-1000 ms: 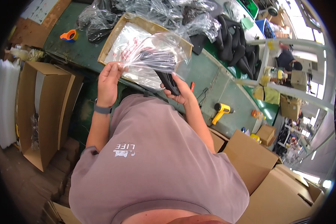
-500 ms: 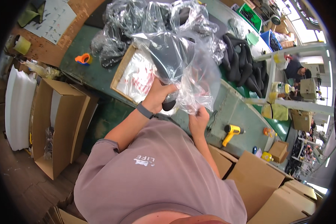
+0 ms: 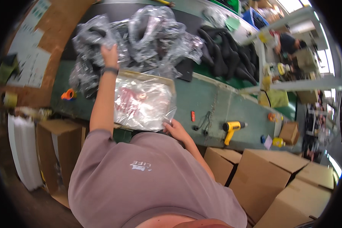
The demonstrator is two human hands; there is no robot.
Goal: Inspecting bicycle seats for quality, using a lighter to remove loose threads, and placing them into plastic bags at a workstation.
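Observation:
At the far left of the bench, my left hand (image 3: 110,56) reaches onto a pile of black parts in clear plastic bags. Its fingers close on one bagged black part (image 3: 96,33), though the plastic partly hides the grip. Before me stands a shallow cardboard box (image 3: 150,77) holding flat clear plastic bags (image 3: 148,100) with red print. My right hand (image 3: 175,130) is at the box's near right corner, thumb and fingers closed on the edge of a clear bag. More bagged black parts (image 3: 152,32) lie heaped beyond the box.
Bare black curved parts (image 3: 226,53) are piled at the back right. A yellow heat gun (image 3: 231,131), a red object (image 3: 193,116) and an orange tape dispenser (image 3: 68,94) rest on the green bench. Cardboard boxes (image 3: 258,182) stand at the near right; another carton (image 3: 60,152) stands left.
My left hand has carried the bagged black part from before me to the pile at the far left. My right hand has let go of that bag and moved left to the box's corner.

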